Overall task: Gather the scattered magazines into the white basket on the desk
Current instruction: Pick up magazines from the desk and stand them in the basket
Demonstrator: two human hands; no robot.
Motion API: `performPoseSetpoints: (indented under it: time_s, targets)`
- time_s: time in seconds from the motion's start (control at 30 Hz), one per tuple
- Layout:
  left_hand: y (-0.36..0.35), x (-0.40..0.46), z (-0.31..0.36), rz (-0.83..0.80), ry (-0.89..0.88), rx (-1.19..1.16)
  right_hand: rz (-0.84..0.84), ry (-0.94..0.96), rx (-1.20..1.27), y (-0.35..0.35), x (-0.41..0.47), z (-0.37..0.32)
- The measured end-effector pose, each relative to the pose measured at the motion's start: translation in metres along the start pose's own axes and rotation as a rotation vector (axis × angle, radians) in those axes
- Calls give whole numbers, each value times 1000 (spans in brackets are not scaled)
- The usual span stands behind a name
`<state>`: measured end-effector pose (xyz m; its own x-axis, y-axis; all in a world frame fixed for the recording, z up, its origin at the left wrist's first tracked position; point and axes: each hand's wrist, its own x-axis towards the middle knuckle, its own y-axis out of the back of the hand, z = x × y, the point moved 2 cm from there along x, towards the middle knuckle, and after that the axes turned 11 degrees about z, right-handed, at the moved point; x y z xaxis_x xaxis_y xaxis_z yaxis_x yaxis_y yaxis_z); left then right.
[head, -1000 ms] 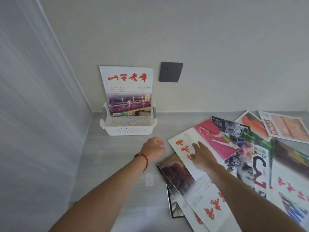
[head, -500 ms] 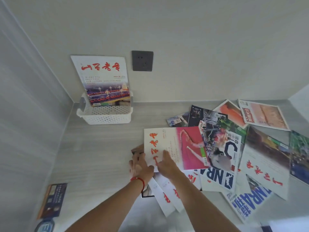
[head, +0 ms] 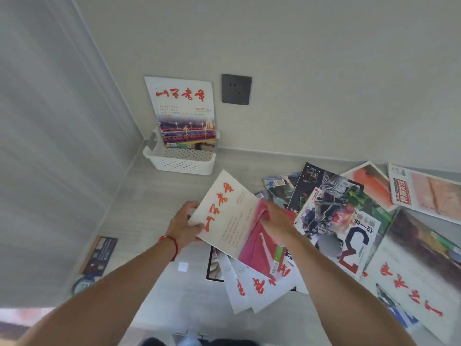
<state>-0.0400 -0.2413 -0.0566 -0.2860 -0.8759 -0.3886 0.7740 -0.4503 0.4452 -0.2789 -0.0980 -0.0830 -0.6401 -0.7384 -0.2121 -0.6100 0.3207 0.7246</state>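
Pale grey wood-grain surface [head: 159,196] in a white-walled corner, seen from above. At centre frame, both my hands hold one magazine: a white-and-pink magazine [head: 239,226] with red brush lettering, its upper corner tilted toward the upper left. My left hand [head: 183,226], with a red string bracelet [head: 172,244] at the wrist, is closed in a grip on the magazine's left edge, thumb over the cover and fingers beneath. My right hand [head: 277,221] lies on the pink part of the cover; its fingers curve over the far edge, so its grip also closes on this magazine.

Just below the held magazine, two white magazines [head: 254,285] with red lettering fan out toward the lower centre, over a dark-edged one [head: 213,268]. To the right, a sports magazine [head: 341,228] with a large "3" overlaps several darker covers, and further magazines spread to the right edge, including a newspaper-like sheet [head: 424,193] at upper right and a white cover with red lettering [head: 409,288] at lower right.

Upper centre-left, against the wall, stands the white basket [head: 184,163], perforated, holding one upright magazine [head: 184,108] that leans on the wall. A dark wall socket [head: 236,89] is just right of it. At lower left, a dark booklet [head: 99,255] lies well apart from the pile.
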Motion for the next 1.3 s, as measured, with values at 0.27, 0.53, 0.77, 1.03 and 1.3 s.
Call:
performPoseSetpoints:
  time_s: [0.27,0.53,0.77,1.03,1.3]
  targets:
    - [68,24,65,9,-261,-86,-133,5,177,19,36,-39]
    - [114,70,77,111,0,-423,-81,-90,633,16,55,-106]
    - [123,97,45,-163,-66,-289,-86,-54,649,14,65,-160]
    - [185,170,132,32,-292,-349,333,-57,590,35,114,-252]
    - [202,227,179,107,-352,-132,581,-50,321,23,154,-286]
